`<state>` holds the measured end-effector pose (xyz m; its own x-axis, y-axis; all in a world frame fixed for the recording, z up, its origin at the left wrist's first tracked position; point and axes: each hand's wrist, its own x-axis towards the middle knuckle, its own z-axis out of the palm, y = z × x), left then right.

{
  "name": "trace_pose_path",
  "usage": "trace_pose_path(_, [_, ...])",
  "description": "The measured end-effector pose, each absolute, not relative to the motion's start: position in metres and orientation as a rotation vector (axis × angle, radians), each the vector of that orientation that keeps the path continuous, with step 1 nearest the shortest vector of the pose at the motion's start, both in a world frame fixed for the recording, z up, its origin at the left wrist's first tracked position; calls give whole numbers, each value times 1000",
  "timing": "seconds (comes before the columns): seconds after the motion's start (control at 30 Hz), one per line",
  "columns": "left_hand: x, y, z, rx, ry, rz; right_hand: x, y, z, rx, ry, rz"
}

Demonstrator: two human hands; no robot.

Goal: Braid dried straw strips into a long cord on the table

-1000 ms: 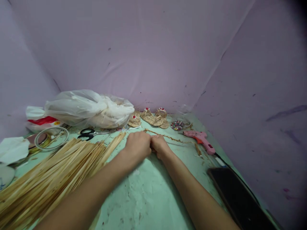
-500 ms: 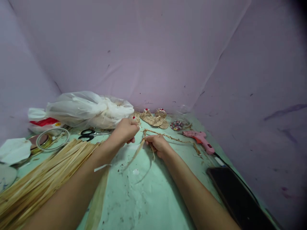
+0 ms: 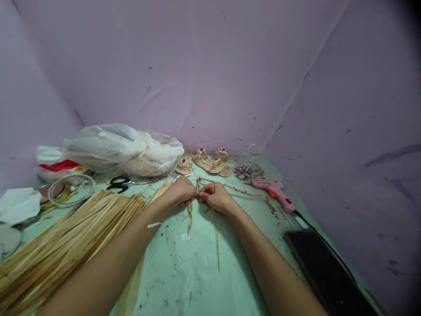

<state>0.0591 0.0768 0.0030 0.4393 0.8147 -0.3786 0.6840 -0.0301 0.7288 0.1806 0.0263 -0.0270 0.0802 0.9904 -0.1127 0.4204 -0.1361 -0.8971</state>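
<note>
Bare green table (image 3: 204, 281) lies open in the lower centre, hemmed by a straw bundle (image 3: 66, 241) at lower left and a dark tablet (image 3: 325, 272) at lower right. At mid-frame the left hand (image 3: 182, 192) and right hand (image 3: 215, 196) pinch one braided straw cord (image 3: 237, 189) between them; it trails toward a pink glue gun (image 3: 274, 191), while two loose strands (image 3: 217, 237) hang below the grip

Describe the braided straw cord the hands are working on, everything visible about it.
The braided straw cord is thin, tan and made of twisted or plaited dried straw. It lies on the green table, running from the pink glue gun side leftward to the hands. The left hand and right hand pinch its near end, fingertips almost meeting. Below them, two loose flat strands hang toward the viewer, unbraided and resting on the table. Its far end near the glue gun looks frayed, though that is small to judge.
</note>
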Motion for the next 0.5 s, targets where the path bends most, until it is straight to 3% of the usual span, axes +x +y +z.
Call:
trace_pose_path(0.17, [60, 81, -6, 1838, 1254, 239, 178, 20, -15, -1907, -1641, 533])
trace_pose_path(0.4, [60, 81, -5, 1766, 1193, 277, 173, 16, 0, -2156, -1568, 484])
trace_pose_path(0.5, [61, 81, -5, 1634, 1234, 270, 162, 12, 2, -2177, -1676, 317])
